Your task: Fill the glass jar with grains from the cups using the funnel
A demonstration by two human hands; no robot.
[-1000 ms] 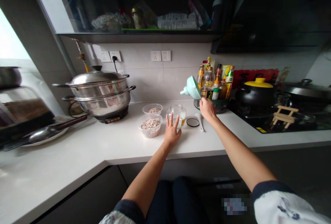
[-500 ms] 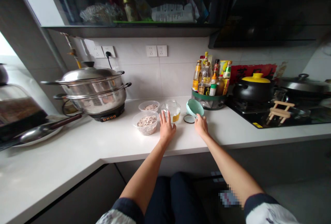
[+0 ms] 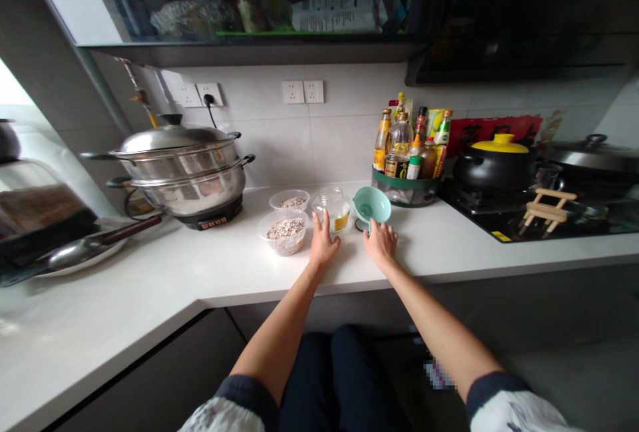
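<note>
Right hand (image 3: 382, 243) clamps fingers on a green funnel (image 3: 373, 204) near the tabletop's front edge (image 3: 349, 282). Left hand (image 3: 324, 245), fingers apart, is at a glass jar (image 3: 336, 204).

I see mint-green funnel (image 3: 372, 204); clear jar (image 3: 329, 204) with yellow label (image 3: 341, 221) at its 9 o'clock; white desk (image 3: 190, 265); black pot (image 3: 492, 174), yellow lid (image 3: 500, 144) at its 2; dark-on-white patterned sleeves (image 3: 519, 412), navy cuffs (image 3: 255, 395).
</note>
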